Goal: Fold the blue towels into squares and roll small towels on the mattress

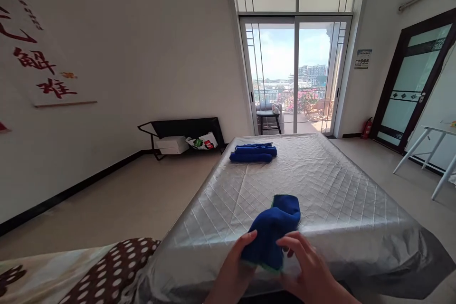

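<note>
A blue cloth [272, 228] with a green edge is partly folded over, just above the near end of the silver quilted cover [302, 171]. My left hand [235, 262] grips its left side, thumb on top and the other fingers hidden underneath. At the cloth's lower right, my right hand [307, 260] has its fingers curled in and pinches the edge. Farther along the cover, several blue rolled cloths [253, 153] lie side by side near its far left corner.
Brown polka-dot fabric [107, 273] lies at the lower left. By the wall is a black low rack [185, 128] with a white box [169, 145]. A white-legged table [434, 142] and a fire extinguisher [366, 128] stand right. Behind are sliding glass doors [296, 76].
</note>
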A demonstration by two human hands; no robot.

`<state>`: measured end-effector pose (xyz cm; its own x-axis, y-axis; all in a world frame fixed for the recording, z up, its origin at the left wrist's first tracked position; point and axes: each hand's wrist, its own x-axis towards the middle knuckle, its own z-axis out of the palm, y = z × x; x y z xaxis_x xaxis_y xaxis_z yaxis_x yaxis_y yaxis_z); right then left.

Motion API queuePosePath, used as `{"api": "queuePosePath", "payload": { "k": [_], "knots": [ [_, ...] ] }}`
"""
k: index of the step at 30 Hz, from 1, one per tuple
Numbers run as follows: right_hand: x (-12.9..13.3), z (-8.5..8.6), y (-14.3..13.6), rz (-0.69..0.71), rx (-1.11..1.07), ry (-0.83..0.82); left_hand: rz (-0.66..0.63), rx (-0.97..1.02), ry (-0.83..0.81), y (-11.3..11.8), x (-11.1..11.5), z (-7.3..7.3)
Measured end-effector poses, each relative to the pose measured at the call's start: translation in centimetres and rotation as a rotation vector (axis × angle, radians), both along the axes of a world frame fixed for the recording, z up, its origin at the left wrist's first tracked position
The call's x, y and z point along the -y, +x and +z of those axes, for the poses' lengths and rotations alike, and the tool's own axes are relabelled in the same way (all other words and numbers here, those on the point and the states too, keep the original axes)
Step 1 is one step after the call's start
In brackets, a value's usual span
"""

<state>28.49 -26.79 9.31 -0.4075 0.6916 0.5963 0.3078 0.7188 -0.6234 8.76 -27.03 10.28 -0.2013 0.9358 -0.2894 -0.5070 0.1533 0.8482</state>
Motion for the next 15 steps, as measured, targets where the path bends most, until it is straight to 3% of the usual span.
{"api": "queuePosePath", "payload": {
  "k": [4, 8, 12, 15],
  "knots": [
    [0.2, 3.0, -0.6, -0.022, -0.065, 0.083, -0.280, 0.102, 0.193, 1.1, 1.6, 0.6],
    [0.9, 4.3, 0.1, -0.006, -0.147, -0.012, -0.488, -0.101, 0.453, 2.2, 2.6, 2.1],
    [1.7, 5.2, 0.7, 0.034, -0.163, -0.073, -0.427, -0.338, 0.488, 3.3, 3.0, 3.5],
    [1.9, 5.7, 0.9, 0.117, -0.144, -0.092, -0.356, -0.380, 0.445, 4.0, 3.2, 3.3]
  ]
}}
